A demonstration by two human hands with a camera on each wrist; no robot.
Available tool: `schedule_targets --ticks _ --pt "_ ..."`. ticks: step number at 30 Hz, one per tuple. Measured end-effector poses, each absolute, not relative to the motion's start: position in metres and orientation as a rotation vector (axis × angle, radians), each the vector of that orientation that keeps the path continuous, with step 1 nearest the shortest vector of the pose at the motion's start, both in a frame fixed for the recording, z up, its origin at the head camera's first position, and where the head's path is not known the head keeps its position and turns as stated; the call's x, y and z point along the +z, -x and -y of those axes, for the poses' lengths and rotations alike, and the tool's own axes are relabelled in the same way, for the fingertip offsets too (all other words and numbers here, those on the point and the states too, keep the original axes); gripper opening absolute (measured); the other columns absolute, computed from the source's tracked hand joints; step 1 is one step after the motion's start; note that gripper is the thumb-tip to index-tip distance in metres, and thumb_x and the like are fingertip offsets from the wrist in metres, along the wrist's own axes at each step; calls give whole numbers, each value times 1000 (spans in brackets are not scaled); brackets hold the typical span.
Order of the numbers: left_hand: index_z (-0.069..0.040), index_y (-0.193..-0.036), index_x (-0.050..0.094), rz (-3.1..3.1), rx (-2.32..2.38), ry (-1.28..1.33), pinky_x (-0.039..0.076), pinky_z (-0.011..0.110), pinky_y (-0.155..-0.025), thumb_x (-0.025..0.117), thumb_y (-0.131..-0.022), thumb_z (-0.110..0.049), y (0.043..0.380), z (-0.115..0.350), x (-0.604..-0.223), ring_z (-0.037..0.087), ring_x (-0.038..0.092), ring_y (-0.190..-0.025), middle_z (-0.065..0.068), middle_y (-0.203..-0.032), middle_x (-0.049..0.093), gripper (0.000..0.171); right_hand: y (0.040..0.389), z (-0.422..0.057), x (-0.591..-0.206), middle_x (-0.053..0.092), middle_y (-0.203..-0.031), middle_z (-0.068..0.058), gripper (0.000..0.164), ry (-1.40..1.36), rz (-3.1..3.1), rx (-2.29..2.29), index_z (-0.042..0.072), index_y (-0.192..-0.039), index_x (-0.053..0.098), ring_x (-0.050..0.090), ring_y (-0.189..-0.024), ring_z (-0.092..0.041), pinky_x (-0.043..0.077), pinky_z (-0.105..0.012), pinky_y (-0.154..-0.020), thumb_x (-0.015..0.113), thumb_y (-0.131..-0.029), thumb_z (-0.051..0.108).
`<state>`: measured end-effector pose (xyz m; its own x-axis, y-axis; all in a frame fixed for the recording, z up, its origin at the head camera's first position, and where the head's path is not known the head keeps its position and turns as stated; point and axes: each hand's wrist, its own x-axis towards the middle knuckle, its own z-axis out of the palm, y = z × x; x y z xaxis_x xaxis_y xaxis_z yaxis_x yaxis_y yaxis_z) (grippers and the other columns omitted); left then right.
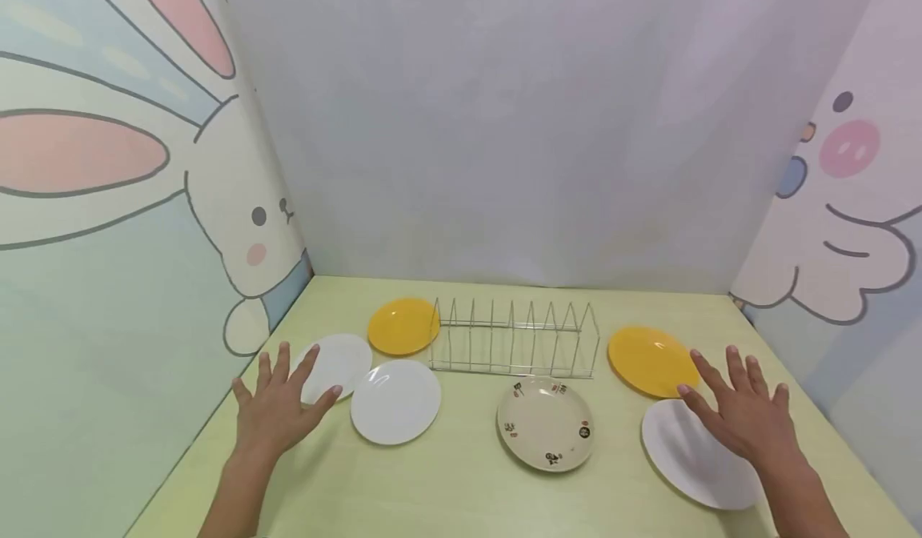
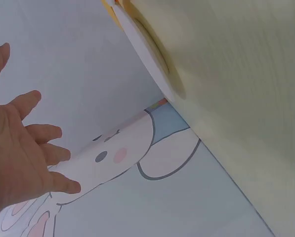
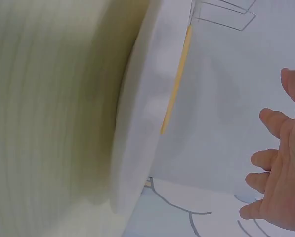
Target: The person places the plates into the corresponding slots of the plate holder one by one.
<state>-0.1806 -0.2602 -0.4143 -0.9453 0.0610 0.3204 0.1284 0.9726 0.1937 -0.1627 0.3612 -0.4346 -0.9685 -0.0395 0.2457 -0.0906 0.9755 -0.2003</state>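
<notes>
Two white plates [image 1: 396,402] lie near our left hand [image 1: 277,410], spread wide; our right hand [image 1: 752,418], spread as wide, hovers near a third white plate [image 1: 691,458], just beside a yellow plate [image 1: 651,360]. Between our hands, a patterned plate [image 1: 546,426] lies before a wire rack [image 1: 515,374].

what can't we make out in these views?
- Head: part of the leftmost white plate, behind the left hand.
- Head: part of the rightmost white plate, behind the right hand.
- Head: prints on the beige plate, too small.
- Right wrist: wire rack, cut off by top edge.
</notes>
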Motion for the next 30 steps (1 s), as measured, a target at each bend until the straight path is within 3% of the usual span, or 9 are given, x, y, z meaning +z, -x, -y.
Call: schedule_targets --ticks 9,15,21,30 --pt "-8 -136 42 2730 -370 128 17 74 -87 58 -83 -56 174 263 -410 55 22 -124 37 -138 27 73 163 -343 -426 16 -140 -39 71 -168 2797 459 9 -147 24 18 -124 -58 19 -75 -82 52 -92 43" --pt "-3 -134 44 2703 -513 98 35 67 -80 61 -84 -50 178 267 -404 53 33 -118 37 -136 29 70 165 -330 -418 14 -144 -35 72 -143 2814 581 9 -148 20 22 -121 -59 26 -75 -77 52 -93 41" --pt "-3 -138 38 2771 -644 44 32 67 -84 57 -87 -51 179 273 -403 54 31 -119 34 -139 27 72 171 -320 -418 16 -144 -34 70 -121 2799 685 10 -149 17 21 -121 -59 23 -75 -80 49 -95 40" --pt "4 -131 45 2706 -725 159 31 61 -90 64 -86 -39 189 280 -412 48 36 -118 31 -128 42 65 189 -305 -431 26 -141 -33 70 -155 2726 772 3 -146 24 25 -123 -55 21 -70 -90 54 -93 38"
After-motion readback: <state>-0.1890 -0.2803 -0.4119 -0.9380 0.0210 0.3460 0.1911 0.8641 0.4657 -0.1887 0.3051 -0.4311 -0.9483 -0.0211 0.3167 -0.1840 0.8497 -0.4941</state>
